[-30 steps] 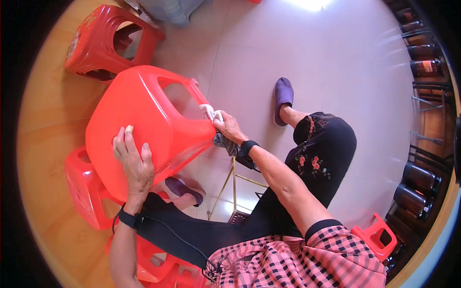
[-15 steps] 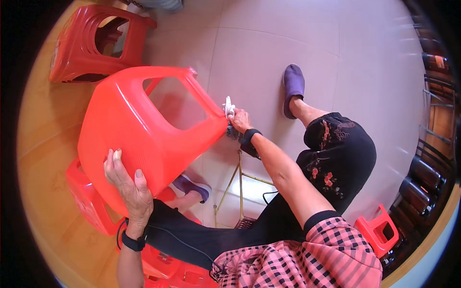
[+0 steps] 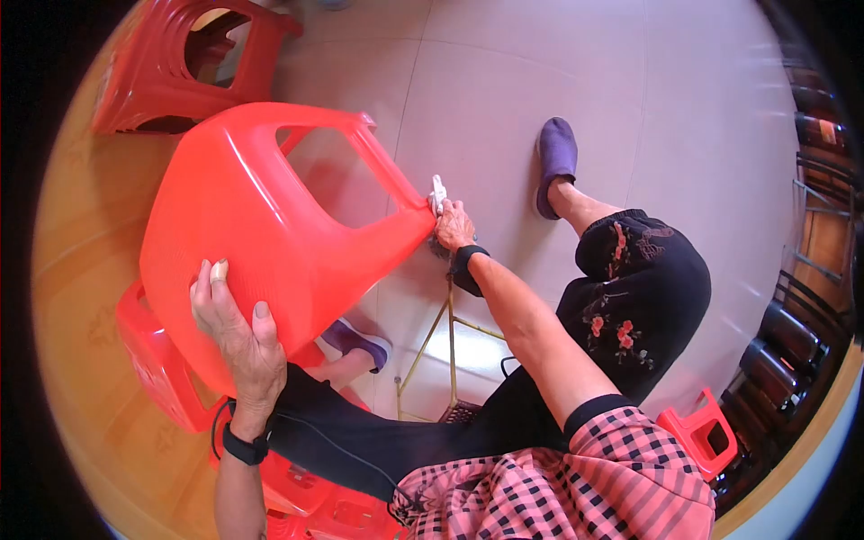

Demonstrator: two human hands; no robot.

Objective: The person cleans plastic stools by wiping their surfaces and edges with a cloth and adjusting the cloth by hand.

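A red plastic stool lies tipped on its side across my lap area, its seat facing me and its legs pointing right. My left hand rests on the seat with its fingers stretched out, pressing against the surface. At the end of one leg, my right hand is closed around a crumpled white cloth, which touches the leg tip. Part of the cloth is hidden under the fingers, where a greyish patch shows below.
Stacked red stools stand at the upper left by a wooden surface. Another red stool is beneath the held one. A thin yellowish metal frame stands between my legs. A small red stool and dark chairs are at right.
The view has shifted slightly, and the stool sits a little higher in it. My right hand stays with the cloth at the leg tip; my left hand stays on the seat.
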